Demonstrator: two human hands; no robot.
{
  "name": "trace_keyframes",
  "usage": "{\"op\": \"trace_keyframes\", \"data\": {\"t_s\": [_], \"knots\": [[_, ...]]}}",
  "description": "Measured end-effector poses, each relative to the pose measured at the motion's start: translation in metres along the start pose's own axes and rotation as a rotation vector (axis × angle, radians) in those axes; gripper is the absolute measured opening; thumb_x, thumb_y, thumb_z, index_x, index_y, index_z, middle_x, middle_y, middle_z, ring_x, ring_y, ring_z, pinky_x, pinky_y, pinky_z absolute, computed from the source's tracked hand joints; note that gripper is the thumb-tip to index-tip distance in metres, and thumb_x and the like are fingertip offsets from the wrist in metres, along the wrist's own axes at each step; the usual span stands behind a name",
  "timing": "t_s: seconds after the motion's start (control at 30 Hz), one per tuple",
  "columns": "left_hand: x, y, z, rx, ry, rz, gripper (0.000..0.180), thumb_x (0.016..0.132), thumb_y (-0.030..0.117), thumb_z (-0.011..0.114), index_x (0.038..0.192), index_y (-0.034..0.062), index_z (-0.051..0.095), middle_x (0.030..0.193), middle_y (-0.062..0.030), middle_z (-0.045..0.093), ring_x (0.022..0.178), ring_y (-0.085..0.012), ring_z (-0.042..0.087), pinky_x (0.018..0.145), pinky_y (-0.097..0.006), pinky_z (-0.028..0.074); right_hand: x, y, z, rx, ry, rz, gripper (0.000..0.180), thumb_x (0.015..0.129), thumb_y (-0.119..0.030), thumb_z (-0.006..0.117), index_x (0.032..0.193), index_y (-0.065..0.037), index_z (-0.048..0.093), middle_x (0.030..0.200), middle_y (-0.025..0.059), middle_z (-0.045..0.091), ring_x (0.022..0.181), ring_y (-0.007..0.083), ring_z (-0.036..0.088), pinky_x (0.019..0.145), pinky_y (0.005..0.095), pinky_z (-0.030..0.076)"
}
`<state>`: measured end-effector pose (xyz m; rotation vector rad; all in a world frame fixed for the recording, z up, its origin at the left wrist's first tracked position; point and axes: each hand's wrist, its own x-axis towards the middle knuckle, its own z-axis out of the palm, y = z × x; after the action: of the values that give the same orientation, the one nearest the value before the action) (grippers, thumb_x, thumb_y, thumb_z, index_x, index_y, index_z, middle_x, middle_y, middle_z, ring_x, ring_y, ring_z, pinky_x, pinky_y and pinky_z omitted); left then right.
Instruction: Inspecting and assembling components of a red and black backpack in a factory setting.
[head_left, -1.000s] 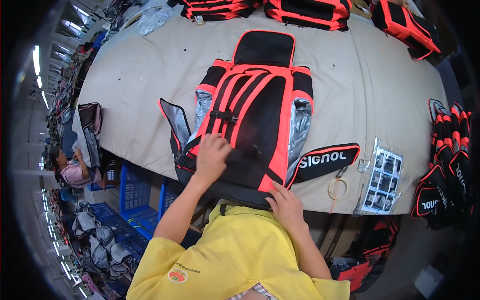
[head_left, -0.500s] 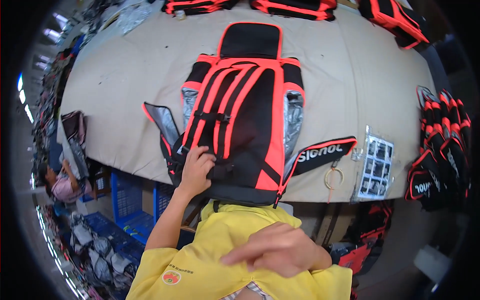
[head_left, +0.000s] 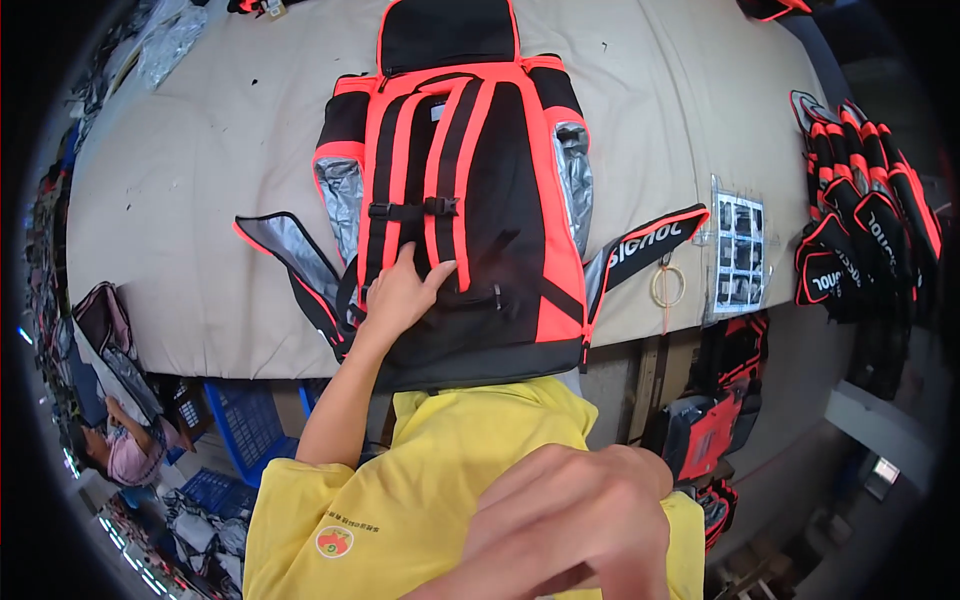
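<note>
A black backpack (head_left: 508,190) with neon coral trim lies on the table, its strap side up and its bottom edge towards me. My left hand (head_left: 405,298) rests on it by the lower ends of the shoulder straps (head_left: 447,170), thumb and forefinger spread apart. A black chest buckle (head_left: 440,207) joins the straps just beyond my fingertips. The top flap (head_left: 450,36) is folded out away from me. Silver-lined side flaps, one on the left (head_left: 300,250) and one on the right (head_left: 648,245), splay outward. Close to the camera, my right hand (head_left: 570,510) is raised with fingers curled; its grip is hidden.
Beige cloth covers the table (head_left: 200,250). A ring on a cord (head_left: 668,286) and a taped picture sheet (head_left: 738,250) are at its right. Similar black-and-coral pieces (head_left: 860,220) hang beyond. Blue crates (head_left: 250,425) and a person in pink (head_left: 130,455) are at lower left.
My left hand has shifted on the backpack towards the strap ends, its thumb now spread. My right hand has risen closer to the camera and curled. The whole view has shifted.
</note>
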<state>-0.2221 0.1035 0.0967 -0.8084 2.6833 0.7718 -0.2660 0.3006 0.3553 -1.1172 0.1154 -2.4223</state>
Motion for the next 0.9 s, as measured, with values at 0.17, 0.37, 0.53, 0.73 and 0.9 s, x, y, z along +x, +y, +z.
{"op": "trace_keyframes", "data": {"t_s": [0.17,0.37,0.53,0.73,0.9], "knots": [[0.022,0.002,0.003,-0.739,-0.288,0.113,0.035,0.094,0.034,0.083,0.112,0.0052,0.075,0.089,-0.0045,0.069,0.083,-0.0180,0.067,0.080,-0.034,0.053,-0.072,0.006,-0.029,-1.659,0.127,0.605,0.050,0.085,-0.011,0.082,0.133,-0.001,0.069,0.128,0.0148,0.071,0.116,0.0367,0.069,0.096,0.0443,0.056],[0.067,0.029,-0.092,-1.529,-0.301,0.092,0.021,0.110,0.022,0.064,0.121,0.0049,0.059,0.104,-0.0081,0.077,0.091,-0.0222,0.079,0.075,-0.036,0.063,-0.238,0.034,-0.081,-1.754,-0.082,1.399,0.060,0.097,-0.041,0.073,0.144,-0.004,0.066,0.157,0.0122,0.058,0.153,0.0239,0.045,0.130,0.0519,0.027],[0.088,0.026,-0.069,-1.540,-0.203,0.019,0.025,0.108,0.028,0.066,0.121,0.0072,0.060,0.107,-0.0092,0.074,0.101,-0.0294,0.077,0.079,-0.054,0.063,-0.221,0.036,-0.073,-1.765,-0.052,1.431,0.057,0.100,-0.039,0.071,0.144,-0.003,0.066,0.157,0.0130,0.058,0.154,0.0247,0.044,0.130,0.0522,0.026],[0.083,0.001,-0.055,-1.450,-0.143,-0.029,0.023,0.106,0.023,0.070,0.119,0.0061,0.061,0.091,-0.0043,0.073,0.086,-0.0205,0.079,0.066,-0.032,0.063,-0.217,0.027,-0.065,-1.557,0.091,1.318,0.054,0.105,-0.038,0.066,0.143,-0.001,0.065,0.158,0.0175,0.056,0.155,0.0294,0.042,0.129,0.0494,0.029],[0.070,-0.023,-0.045,-1.054,-0.050,-0.040,0.041,0.103,0.024,0.074,0.133,0.0001,0.060,0.096,-0.0063,0.073,0.081,-0.0200,0.075,0.066,-0.033,0.060,-0.205,-0.028,-0.048,-1.085,0.835,1.191,0.037,0.110,-0.027,0.063,0.136,-0.002,0.070,0.118,0.0142,0.079,0.112,0.0245,0.075,0.100,0.0372,0.057]]}}
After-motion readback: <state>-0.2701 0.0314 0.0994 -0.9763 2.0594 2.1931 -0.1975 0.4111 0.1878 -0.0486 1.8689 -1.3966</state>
